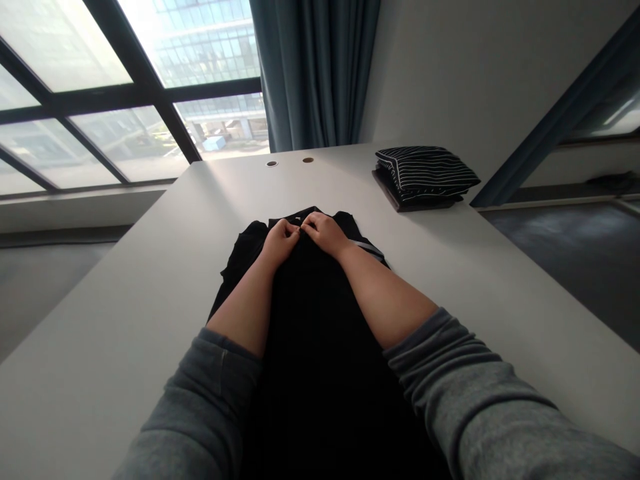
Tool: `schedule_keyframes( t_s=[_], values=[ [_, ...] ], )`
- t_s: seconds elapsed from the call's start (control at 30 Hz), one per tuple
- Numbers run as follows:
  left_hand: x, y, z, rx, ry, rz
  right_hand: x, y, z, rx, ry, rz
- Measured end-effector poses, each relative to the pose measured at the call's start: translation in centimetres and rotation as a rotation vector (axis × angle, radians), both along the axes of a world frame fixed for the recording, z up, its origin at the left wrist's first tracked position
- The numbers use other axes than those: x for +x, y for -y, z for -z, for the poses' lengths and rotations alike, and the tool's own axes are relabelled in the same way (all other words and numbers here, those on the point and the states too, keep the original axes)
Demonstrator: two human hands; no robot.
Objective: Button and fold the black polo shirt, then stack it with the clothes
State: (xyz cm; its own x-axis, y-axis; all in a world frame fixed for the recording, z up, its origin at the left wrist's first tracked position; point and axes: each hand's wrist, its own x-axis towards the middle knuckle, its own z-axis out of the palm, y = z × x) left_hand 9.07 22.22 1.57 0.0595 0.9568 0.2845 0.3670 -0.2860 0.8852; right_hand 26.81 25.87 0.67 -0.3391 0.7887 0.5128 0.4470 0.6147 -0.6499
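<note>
Pinching a black garment (pixel 310 300) near the collar (pixel 315 209) with the fingers of both the left hand (pixel 281 240) and right hand (pixel 326 232), though too small to make out the exact bit gripped. Already spread out on the bench (pixel 125 320), collar end toward the far edge, apart from the striped bundle (pixel 430 170) near the far right corner. Probably not finished at the collar, tbh.

left hand (pixel 281 239): pinching | right hand (pixel 325 233): pinching, just beside left | forearms (pixel 393 297): bare, extended forward, converging

Grey sleeves (pixel 480 400), wrinkled folds, darker cuffs (pixel 417 333)
</note>
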Motion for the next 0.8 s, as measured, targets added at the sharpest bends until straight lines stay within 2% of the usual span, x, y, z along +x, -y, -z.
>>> schedule_keyframes(
  t_s=[0.23, 0.37, 0.53, 0.7, 0.8],
  values=[
    [0.12, 0.01, 0.25, -0.103, 0.129, 0.021, 0.42, 0.06, -0.09, -0.033, -0.061, 0.035],
    [0.35, -0.23, 0.49, -0.207, 0.296, 0.025, 0.3, 0.3, 0.04, -0.049, -0.11, 0.016],
    [0.51, -0.31, 0.54, -0.217, 0.415, 0.005, 0.44, 0.43, 0.22, -0.014, -0.214, 0.021],
    [0.63, -0.14, 0.43, -0.219, 0.473, 0.0, 0.66, 0.43, 0.32, -0.206, -0.202, -0.096],
    [0.64, -0.17, 0.44, -0.204, 0.432, -0.018, 0.63, 0.39, 0.16, -0.204, -0.189, -0.085]
  ],
)
